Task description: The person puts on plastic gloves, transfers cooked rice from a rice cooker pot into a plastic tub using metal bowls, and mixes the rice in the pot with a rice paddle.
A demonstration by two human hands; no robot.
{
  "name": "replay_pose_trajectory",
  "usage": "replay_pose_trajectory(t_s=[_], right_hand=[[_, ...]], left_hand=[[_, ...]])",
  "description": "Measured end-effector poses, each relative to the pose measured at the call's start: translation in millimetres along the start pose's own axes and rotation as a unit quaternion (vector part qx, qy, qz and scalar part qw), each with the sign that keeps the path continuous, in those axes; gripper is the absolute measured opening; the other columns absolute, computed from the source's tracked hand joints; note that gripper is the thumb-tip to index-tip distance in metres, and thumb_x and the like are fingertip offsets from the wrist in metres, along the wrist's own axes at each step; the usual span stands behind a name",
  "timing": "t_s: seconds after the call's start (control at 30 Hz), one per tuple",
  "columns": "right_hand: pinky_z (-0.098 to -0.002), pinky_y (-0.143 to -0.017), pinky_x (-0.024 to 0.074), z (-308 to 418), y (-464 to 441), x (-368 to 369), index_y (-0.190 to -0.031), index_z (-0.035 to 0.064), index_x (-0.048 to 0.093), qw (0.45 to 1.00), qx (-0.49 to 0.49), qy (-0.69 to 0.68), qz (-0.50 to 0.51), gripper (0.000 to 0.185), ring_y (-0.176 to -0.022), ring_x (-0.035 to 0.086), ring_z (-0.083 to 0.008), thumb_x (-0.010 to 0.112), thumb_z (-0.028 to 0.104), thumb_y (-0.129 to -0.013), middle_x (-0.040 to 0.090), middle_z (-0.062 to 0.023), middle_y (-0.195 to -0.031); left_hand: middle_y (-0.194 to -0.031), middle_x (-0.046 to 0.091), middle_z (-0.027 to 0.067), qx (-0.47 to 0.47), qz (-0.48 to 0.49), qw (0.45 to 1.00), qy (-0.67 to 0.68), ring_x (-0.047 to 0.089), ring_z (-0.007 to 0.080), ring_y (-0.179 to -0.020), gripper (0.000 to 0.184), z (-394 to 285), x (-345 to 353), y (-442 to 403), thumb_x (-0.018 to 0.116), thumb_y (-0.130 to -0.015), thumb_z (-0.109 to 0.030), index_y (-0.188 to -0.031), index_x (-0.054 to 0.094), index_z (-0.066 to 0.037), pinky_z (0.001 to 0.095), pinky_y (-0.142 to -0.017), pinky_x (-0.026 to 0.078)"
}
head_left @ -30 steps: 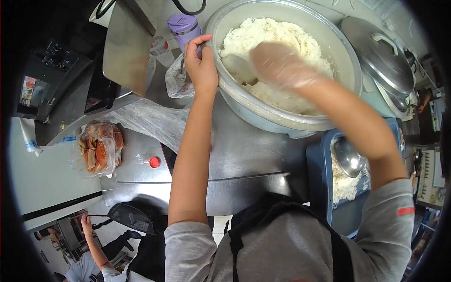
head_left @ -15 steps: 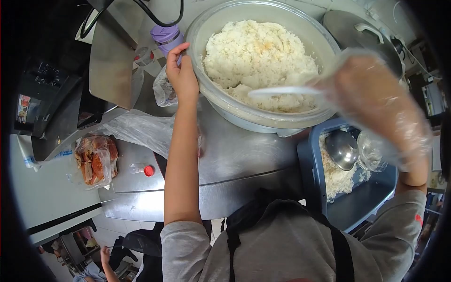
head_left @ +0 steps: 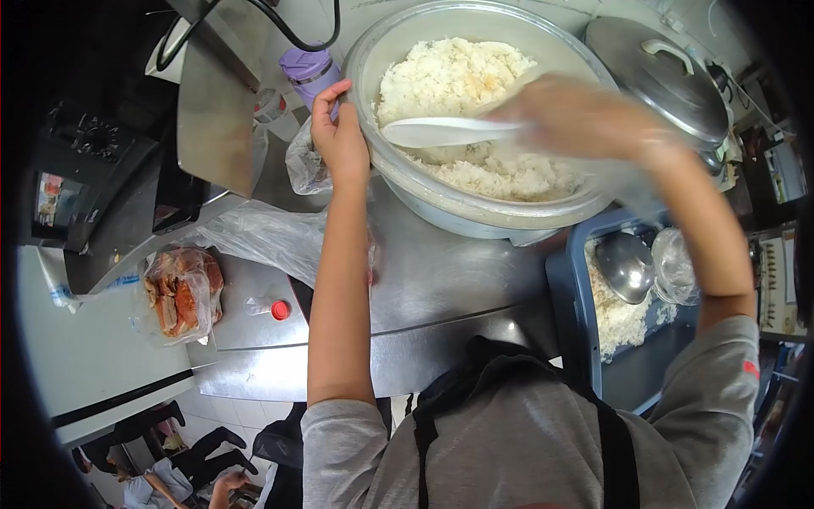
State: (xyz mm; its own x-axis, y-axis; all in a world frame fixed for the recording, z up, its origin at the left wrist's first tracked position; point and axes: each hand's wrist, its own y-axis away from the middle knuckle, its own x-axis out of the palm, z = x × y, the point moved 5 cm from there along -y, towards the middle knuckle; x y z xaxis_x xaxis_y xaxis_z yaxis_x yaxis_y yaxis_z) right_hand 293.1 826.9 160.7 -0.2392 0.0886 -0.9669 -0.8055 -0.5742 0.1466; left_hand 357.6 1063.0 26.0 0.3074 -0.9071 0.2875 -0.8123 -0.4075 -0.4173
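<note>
A large round pot (head_left: 366,127) of cooked white rice (head_left: 454,76) stands on the steel counter. My left hand (head_left: 341,136) grips its rim on the left side, fingers on the outer wall. In a clear plastic glove, my right hand (head_left: 577,114) is closed round a white rice paddle (head_left: 449,131); motion blurs this hand. The paddle's blade lies over the left part of the pot, above the rice. Beside the pot at the lower right, a blue-grey tub (head_left: 577,322) holds more rice, a metal ladle (head_left: 626,267) and a clear bowl (head_left: 676,265).
A metal lid (head_left: 657,81) lies right of the pot. On the left are a purple tumbler (head_left: 309,72), plastic bags (head_left: 263,233), a bag of reddish meat (head_left: 182,293) and a small bottle with a red cap (head_left: 280,310). Another person (head_left: 161,483) is at the lower left.
My right hand has swung left over the pot, carrying the rice paddle from the right-hand rice towards the left rim. My left hand stays on the rim.
</note>
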Motion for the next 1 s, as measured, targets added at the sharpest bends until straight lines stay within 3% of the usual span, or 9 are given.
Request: replay_pose_trajectory(t_s=[0.1,0.23,0.3,0.43,0.5,0.63,0.83,0.9,1.0], right_hand=[[-0.0294,-0.056,0.0498,17.7,48.1,-56.5,-0.117,0.0149,0.061,0.993,0.01,0.092,0.079,0.035,-0.058,0.056,-0.0143,0.061,0.01,-0.082,0.065,-0.0079,-0.077],[-0.0322,-0.056,0.0475,17.5,71.3,-23.4,-0.115,0.0136,0.062,0.97,0.07,0.219,0.079,0.041,-0.062,0.055,-0.0166,0.066,0.007,-0.075,0.062,-0.0057,-0.078],[-0.0329,-0.058,0.0488,41.7,80.5,-15.3,-0.104,-0.0022,0.059,0.944,-0.254,0.152,-0.148,0.035,-0.069,0.058,-0.0189,0.063,0.003,-0.069,0.059,-0.0101,-0.079],[-0.0368,-0.064,0.0471,44.3,77.1,19.4,-0.1,-0.0048,0.055,0.966,-0.127,0.223,0.014,0.038,-0.076,0.057,-0.0224,0.06,0.01,-0.066,0.056,-0.0106,-0.082],[-0.0317,-0.062,0.044,53.0,83.8,42.1,-0.105,0.0002,0.056,0.864,-0.199,0.439,-0.144,0.038,-0.079,0.055,-0.0208,0.057,0.01,-0.068,0.052,-0.007,-0.08],[-0.0307,-0.061,0.0428,66.7,73.7,59.0,-0.103,0.0015,0.056,0.778,-0.233,0.546,-0.203,0.039,-0.079,0.055,-0.0208,0.057,0.016,-0.066,0.051,-0.0065,-0.081],[-0.0374,-0.072,0.0486,33.5,-2.2,77.6,-0.091,-0.0018,0.061,0.927,-0.135,0.325,-0.129,0.027,-0.086,0.061,-0.0273,0.059,0.014,-0.069,0.061,-0.0129,-0.084],[-0.0391,-0.07,0.0495,4.7,-26.2,85.9,-0.09,0.0042,0.063,0.987,-0.023,0.149,0.057,0.018,-0.081,0.064,-0.0282,0.058,0.013,-0.075,0.063,-0.0135,-0.078],[-0.0403,-0.074,0.0513,-2.2,-31.2,95.1,-0.089,0.0048,0.066,0.986,-0.015,0.152,0.066,0.014,-0.084,0.064,-0.0316,0.058,0.012,-0.079,0.065,-0.0155,-0.081]], left_hand=[[-0.102,0.059,0.0073,-0.001,0.007,1.0,0.009,0.054,0.0133,-0.096,0.026,-2.1,6.1,2.4,0.044,-0.08,0.004,-0.101,0.058,0.001,0.0261,-0.089,0.041],[-0.102,0.059,0.0072,0.007,-0.011,1.0,0.002,0.054,0.0128,-0.093,0.025,-6.3,4.8,2.6,0.044,-0.08,0.004,-0.1,0.058,0.001,0.0254,-0.087,0.041],[-0.102,0.059,0.0072,0.041,0.0,0.999,-0.02,0.054,0.0134,-0.092,0.025,-5.1,3.3,1.2,0.044,-0.079,0.003,-0.099,0.059,0.001,0.0252,-0.086,0.042],[-0.102,0.059,0.0073,0.042,0.002,0.999,-0.02,0.054,0.0142,-0.093,0.025,-4.4,5.7,2.2,0.044,-0.079,0.003,-0.099,0.059,0.002,0.0259,-0.088,0.041],[-0.101,0.059,0.007,-0.011,-0.013,1.0,0.016,0.054,0.0147,-0.095,0.025,-1.4,4.7,3.5,0.044,-0.079,0.003,-0.099,0.059,0.002,0.0268,-0.09,0.04],[-0.101,0.06,0.0069,0.03,-0.008,0.999,-0.01,0.053,0.0145,-0.095,0.025,-2.6,3.9,1.1,0.043,-0.079,0.003,-0.099,0.059,0.001,0.0268,-0.09,0.04],[-0.105,0.058,0.0077,0.016,-0.001,1.0,-0.014,0.053,0.015,-0.096,0.026,-2.0,3.0,4.0,0.042,-0.079,0.003,-0.099,0.059,0.001,0.0273,-0.09,0.039],[-0.105,0.058,0.0079,0.032,-0.003,0.999,-0.015,0.053,0.0148,-0.096,0.027,-3.7,5.0,4.7,0.042,-0.079,0.004,-0.1,0.059,0.001,0.0274,-0.09,0.039],[-0.105,0.058,0.0085,0.012,0.0,1.0,-0.012,0.053,0.0142,-0.097,0.028,-1.8,6.2,2.6,0.04,-0.08,0.005,-0.101,0.059,0.001,0.0273,-0.09,0.039]])
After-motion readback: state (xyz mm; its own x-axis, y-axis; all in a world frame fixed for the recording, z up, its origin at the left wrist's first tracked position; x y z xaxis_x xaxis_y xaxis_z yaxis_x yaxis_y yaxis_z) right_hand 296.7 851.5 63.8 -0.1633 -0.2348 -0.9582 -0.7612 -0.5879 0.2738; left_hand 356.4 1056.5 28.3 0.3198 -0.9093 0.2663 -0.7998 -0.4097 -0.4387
